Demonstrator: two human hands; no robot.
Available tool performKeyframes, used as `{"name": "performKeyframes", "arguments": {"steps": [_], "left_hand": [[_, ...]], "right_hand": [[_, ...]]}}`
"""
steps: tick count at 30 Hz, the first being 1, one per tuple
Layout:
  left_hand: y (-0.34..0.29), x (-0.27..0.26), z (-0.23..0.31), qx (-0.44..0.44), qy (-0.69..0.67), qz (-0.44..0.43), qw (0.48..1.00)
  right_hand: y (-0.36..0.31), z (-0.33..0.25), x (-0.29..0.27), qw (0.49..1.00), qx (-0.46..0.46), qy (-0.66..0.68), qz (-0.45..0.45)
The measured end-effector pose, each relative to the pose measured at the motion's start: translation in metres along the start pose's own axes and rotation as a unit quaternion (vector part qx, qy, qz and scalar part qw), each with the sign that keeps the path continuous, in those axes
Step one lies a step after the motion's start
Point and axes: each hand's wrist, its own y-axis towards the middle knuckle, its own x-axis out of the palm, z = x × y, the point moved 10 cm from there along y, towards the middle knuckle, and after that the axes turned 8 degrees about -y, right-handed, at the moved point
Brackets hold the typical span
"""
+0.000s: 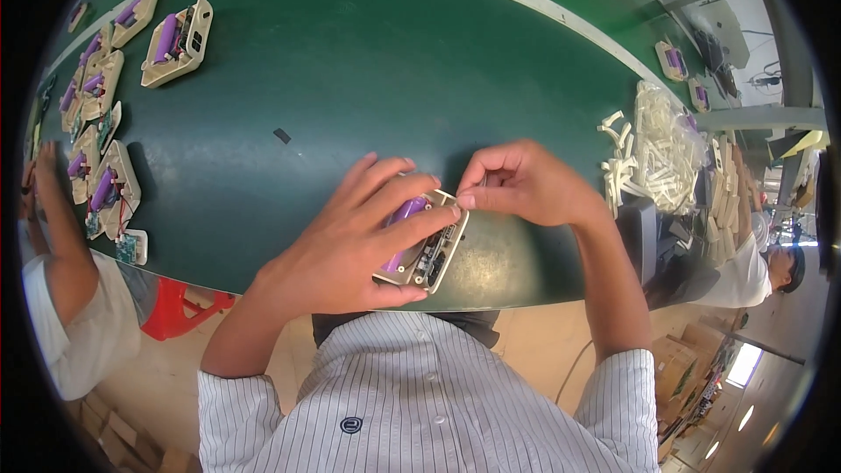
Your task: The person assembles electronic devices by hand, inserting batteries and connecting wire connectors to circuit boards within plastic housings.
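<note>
My left hand (337, 241) grips a cream plastic housing (453, 250) near the table's front edge, its fingers spread across the top. Inside the housing lie a purple cylindrical battery cell (409, 209), partly covered by those fingers, and a dark circuit board (431, 260). At the housing's far right corner, the thumb and forefinger of my right hand (524, 186) are pinched together. Whatever they pinch is too small to make out. A small black strip (281, 136) lies on the table, beyond my left hand.
On the green table (368, 52), several similar housings stand at the left, one set apart (175, 44). A clear bag (666, 149) of cream plastic pieces lies at the right, with loose pieces (618, 162) beside it. Other people sit at both sides. A red stool (180, 311) stands left.
</note>
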Motion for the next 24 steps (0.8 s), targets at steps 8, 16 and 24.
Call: {"name": "performKeyframes", "arguments": {"steps": [8,16,24], "left_hand": [[-0.003,0.003,0.009,-0.045,0.012,0.054,0.997],[-0.012,0.013,0.012,-0.068,0.051,0.127,0.988],[-0.012,0.012,0.013,-0.06,0.04,0.099,0.993]], "right_hand": [[-0.08,-0.011,-0.03,0.895,0.052,-0.004,0.444],[-0.063,0.024,0.054,0.91,0.047,0.272,0.31],[-0.06,0.027,0.053,0.905,0.051,0.294,0.303]]}}
